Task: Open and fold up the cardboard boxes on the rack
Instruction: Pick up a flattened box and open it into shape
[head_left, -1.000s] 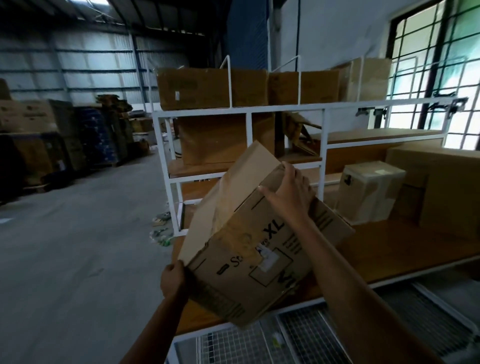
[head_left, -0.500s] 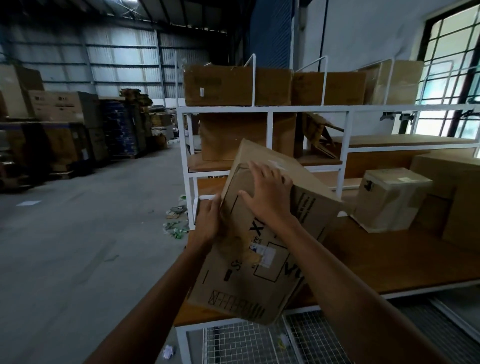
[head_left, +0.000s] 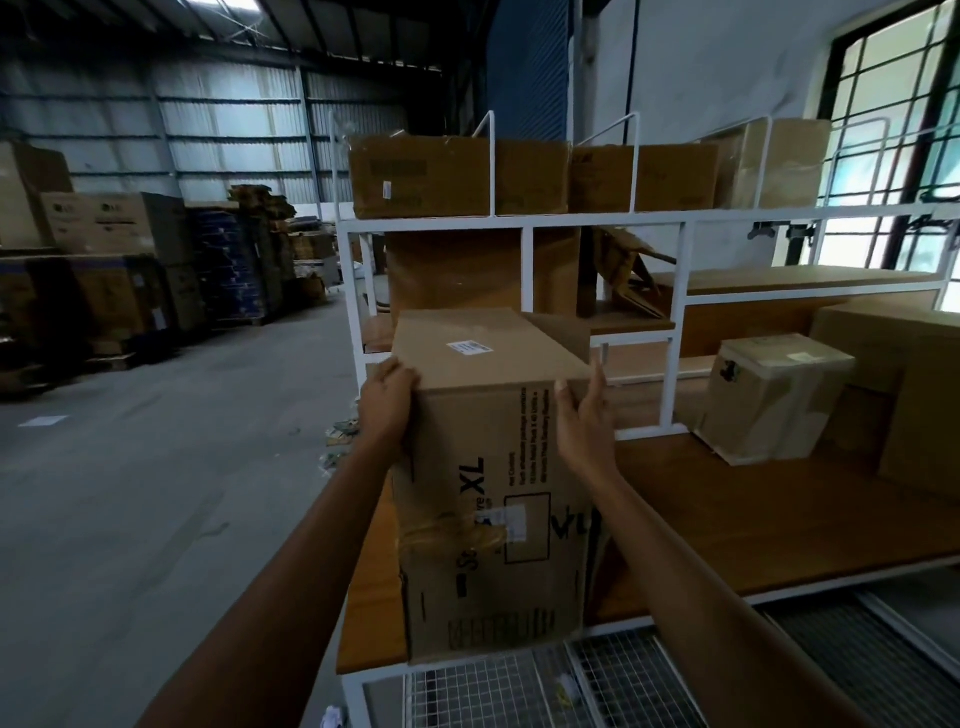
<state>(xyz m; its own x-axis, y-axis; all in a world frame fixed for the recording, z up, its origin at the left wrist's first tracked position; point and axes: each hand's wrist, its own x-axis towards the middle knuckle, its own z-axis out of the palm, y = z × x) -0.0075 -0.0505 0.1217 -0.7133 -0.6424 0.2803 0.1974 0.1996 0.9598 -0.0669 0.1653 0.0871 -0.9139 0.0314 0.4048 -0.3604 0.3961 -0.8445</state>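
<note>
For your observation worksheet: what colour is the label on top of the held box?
White; the label shows best in the head view.

Wooden shelf lay bare right of the upright box; small taped box and larger carton blocked its far end. White frame closed off the back.

Concrete floor, stacked pallet goods, barred window, corrugated wall

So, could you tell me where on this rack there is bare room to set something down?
Bare shelf between the held box and the small box, forward to the front edge. Crowded: big boxes at right, and the top tier.
</note>
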